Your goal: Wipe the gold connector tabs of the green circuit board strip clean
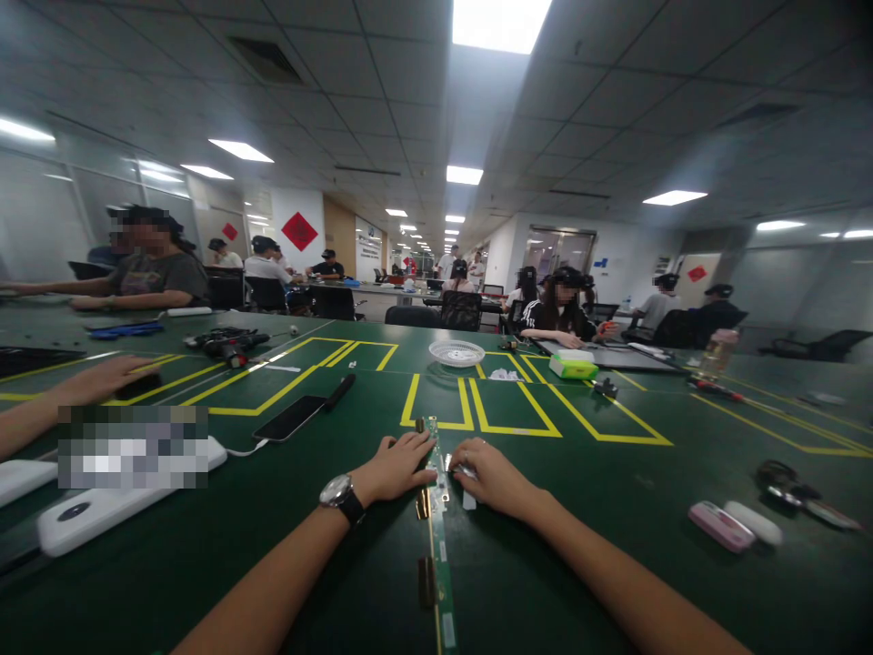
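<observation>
A long, narrow green circuit board [443, 555] lies lengthwise in front of me, with brown-gold flex tabs [426, 582] along its left edge. My left hand [399, 468], wearing a wristwatch [337, 491], reaches in from the left; its fingers lie stretched on the upper part of the board, with the thumb apart. At the board's right edge my right hand [495, 478] is closed, fingers curled together around something small and pale, mostly hidden. Just under those fingers a small white piece [469, 500] shows on the green tabletop.
Left of me are a phone [290, 418] on a cable, a white power strip [129, 500] and another person's hand [115, 377]. Ahead stand a white basket [456, 353] and a green tissue pack [573, 365]. A pink case [721, 526] lies right. Yellow tape marks the table.
</observation>
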The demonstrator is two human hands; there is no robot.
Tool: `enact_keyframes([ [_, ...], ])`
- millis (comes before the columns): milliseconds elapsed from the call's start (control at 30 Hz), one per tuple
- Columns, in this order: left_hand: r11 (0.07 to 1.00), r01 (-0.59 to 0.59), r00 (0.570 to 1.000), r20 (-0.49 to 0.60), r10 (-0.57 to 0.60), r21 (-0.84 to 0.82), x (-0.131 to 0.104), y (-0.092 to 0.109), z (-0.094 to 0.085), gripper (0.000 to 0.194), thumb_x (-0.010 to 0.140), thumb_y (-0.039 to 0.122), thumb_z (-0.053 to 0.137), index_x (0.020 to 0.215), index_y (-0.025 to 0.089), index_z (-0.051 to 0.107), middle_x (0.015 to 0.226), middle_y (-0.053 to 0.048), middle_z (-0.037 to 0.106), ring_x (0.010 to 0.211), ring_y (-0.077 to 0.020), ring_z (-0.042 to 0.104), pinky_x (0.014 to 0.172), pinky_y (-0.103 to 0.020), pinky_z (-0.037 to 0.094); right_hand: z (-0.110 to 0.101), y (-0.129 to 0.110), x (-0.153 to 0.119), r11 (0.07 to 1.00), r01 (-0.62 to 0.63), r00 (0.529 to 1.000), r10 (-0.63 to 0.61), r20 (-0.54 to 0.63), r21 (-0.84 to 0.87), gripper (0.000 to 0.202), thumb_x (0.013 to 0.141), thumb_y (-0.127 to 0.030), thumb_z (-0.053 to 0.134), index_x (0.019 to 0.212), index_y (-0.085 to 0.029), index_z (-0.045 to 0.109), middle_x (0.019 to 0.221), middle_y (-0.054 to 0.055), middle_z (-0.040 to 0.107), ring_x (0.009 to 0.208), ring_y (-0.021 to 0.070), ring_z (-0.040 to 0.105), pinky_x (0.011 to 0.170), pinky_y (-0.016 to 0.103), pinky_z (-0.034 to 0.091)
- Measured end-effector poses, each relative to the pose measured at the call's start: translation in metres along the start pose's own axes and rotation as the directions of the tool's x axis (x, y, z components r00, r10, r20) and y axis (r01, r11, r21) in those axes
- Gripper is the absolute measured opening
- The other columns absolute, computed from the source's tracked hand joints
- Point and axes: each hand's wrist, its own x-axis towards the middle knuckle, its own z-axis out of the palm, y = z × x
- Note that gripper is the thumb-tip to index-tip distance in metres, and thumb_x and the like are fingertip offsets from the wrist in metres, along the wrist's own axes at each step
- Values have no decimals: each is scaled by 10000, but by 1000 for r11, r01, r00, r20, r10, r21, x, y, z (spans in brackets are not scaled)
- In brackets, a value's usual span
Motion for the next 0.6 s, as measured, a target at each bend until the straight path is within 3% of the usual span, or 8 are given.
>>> enact_keyframes([
  [600,1000,0,1000,24,1,-19,2,0,4,604,955,563,272,1479,277,177,1551,-67,143,1394,-311,142,1023,-594,190,7,7,-1,994,71,995,-65,-80,82,197,827,-89,529,912,-185,678,940,52,677,924,173,589,864,316,435],
])
